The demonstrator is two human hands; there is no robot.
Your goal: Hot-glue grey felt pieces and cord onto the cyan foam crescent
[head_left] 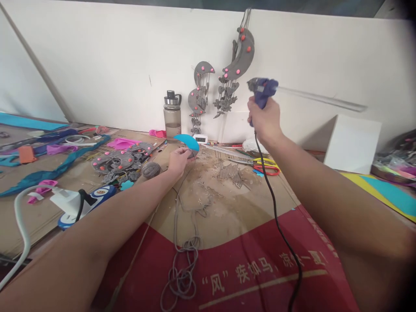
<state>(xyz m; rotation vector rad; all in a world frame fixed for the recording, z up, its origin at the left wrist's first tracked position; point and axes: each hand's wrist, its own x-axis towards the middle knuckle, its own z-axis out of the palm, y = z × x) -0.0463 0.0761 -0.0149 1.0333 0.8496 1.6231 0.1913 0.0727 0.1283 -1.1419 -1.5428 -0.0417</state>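
My right hand (264,120) is raised above the table and grips a purple glue gun (264,90); a clear glue stick (321,99) sticks out of its back to the right, and its black cord (276,216) hangs down to the table. My left hand (178,161) rests on the table and pinches a blue crescent-shaped foam piece (186,141). A grey yarn ball (151,170) lies just left of that hand, and loose grey string (185,260) trails toward me.
Cardboard sheets (227,203) cover the table. Grey crescent hangings with pink dots (237,56) lean on the white wall, next to a water bottle (172,116). Scissors (256,162), grey foam leaves (120,162), blue and pink foam strips and a power strip (82,203) lie around.
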